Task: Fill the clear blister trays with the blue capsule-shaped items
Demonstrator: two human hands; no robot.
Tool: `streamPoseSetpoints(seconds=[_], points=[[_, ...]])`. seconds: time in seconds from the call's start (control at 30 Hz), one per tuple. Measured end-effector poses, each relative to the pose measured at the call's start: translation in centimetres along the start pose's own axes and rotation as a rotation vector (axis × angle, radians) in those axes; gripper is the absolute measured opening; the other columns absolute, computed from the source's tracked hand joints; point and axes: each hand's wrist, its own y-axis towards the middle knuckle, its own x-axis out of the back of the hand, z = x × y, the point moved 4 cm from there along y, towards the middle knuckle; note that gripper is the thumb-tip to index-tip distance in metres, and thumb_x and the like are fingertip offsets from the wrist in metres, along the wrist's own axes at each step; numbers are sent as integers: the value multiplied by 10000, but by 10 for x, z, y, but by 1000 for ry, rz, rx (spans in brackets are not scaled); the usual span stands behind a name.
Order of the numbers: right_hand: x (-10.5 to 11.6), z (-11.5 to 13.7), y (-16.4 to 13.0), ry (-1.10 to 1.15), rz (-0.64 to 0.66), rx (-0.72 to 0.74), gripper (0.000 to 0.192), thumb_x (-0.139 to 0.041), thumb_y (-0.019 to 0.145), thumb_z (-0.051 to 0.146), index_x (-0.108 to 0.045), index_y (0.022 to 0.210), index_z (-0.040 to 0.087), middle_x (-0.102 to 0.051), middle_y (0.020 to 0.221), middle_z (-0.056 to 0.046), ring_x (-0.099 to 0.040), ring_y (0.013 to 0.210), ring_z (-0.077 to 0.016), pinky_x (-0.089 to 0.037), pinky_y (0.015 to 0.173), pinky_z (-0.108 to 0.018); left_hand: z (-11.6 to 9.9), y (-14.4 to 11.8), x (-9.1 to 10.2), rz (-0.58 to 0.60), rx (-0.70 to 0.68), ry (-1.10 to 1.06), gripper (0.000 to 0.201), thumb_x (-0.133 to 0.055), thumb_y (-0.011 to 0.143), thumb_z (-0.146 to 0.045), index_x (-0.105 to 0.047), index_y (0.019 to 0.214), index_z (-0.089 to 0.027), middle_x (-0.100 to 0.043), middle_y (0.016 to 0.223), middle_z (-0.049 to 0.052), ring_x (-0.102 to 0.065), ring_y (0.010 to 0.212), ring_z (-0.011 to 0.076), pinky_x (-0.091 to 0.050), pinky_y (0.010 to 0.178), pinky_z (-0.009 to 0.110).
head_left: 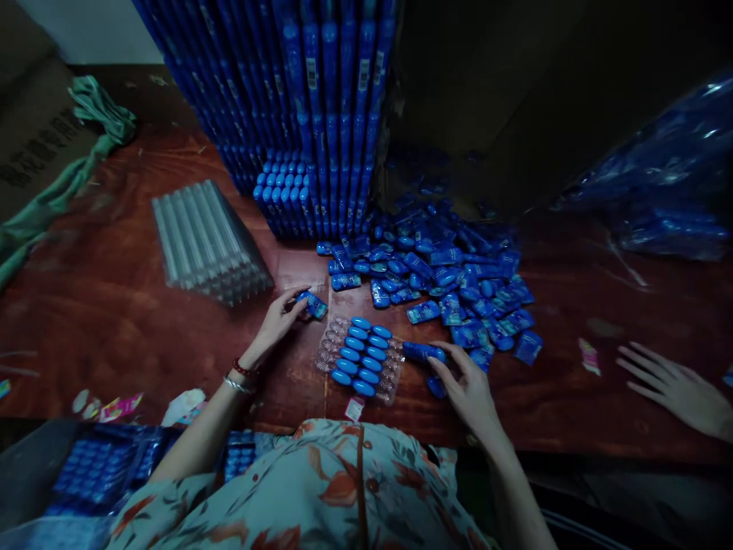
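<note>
My left hand pinches a small blue printed pack left of the tray. On the other side, my right hand has its fingers closed on another small blue pack, held level beside the tray's right edge. Between both hands lies a clear plastic tray with moulded hollows along its sides. Two columns of glossy blue rounded pieces fill its middle. One more blue pack shows below my right fingers, partly covered. A loose heap of such packs spreads just beyond the tray.
Tall stacks of filled blue trays stand at the back. Nested clear trays sit at left. Another person's open hand rests on the red-brown table at right. Blue plastic wrap and a green cloth lie farther off.
</note>
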Motion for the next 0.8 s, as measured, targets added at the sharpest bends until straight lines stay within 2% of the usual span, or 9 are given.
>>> streamPoseSetpoints(seconds=[0.07,0.13,0.2,0.27,0.37,0.5,0.57,0.67,0.8], points=[[2,4,-1,16,-55,-20,388,-521,823,484,-620,1046,182,-650,945,-73,-599,758,-169,-489,643,-266,4,-4,2,-5,17,12,547,-630,755,-449,-544,1177,-112,-628,962,73,-588,751,147,-492,689,260],[3,7,0,40,-107,-59,445,-554,803,485,-599,1116,172,-642,868,-60,-577,694,-156,-484,607,-258,-1,-9,4,-33,-7,44,490,-640,748,-442,-571,1117,-128,-631,977,70,-593,807,161,-493,723,269],[3,11,1,62,-128,-83,495,-567,797,486,-579,1177,168,-621,789,-38,-539,625,-139,-470,569,-247,-12,-13,5,-64,-66,84,406,-620,776,-433,-590,1061,-146,-635,978,64,-593,853,171,-490,761,280],[0,11,2,57,-104,-111,479,-555,802,498,-614,1145,169,-597,722,-18,-481,550,-118,-438,521,-236,-26,-18,3,-66,-152,136,343,-607,802,-417,-599,1019,-151,-636,970,66,-591,878,176,-487,784,285],[-10,3,-1,84,-17,-194,465,-568,772,532,-672,1020,152,-575,666,-6,-419,486,-97,-396,465,-229,-42,-20,-9,56,-295,252,296,-564,851,-375,-602,1043,-153,-635,985,77,-591,886,175,-490,777,282],[-21,-9,-9,211,112,-245,569,-675,682,510,-617,1110,139,-543,643,15,-486,524,-116,-441,483,-231,-50,-15,-23,202,-452,365,363,-504,897,-308,-522,1229,-162,-619,1092,98,-588,944,178,-476,857,311],[-20,-8,-12,211,147,-230,531,-671,696,500,-617,1095,154,-564,679,3,-529,564,-130,-471,517,-239,-53,-12,-27,245,-498,396,358,-473,914,-280,-512,1253,-173,-611,1084,94,-586,939,172,-472,859,307],[-13,1,-12,101,94,-173,410,-616,754,509,-646,981,169,-598,697,-17,-549,588,-137,-480,560,-242,-54,-7,-31,250,-509,460,337,-453,922,-277,-540,1236,-195,-591,1005,77,-568,819,147,-484,768,274],[-6,8,-9,34,-34,-156,397,-579,778,540,-644,903,169,-576,644,-5,-521,545,-121,-458,535,-224,-45,-6,-29,162,-393,483,305,-490,899,-327,-619,1130,-176,-529,999,81,-543,793,145,-490,673,249]])
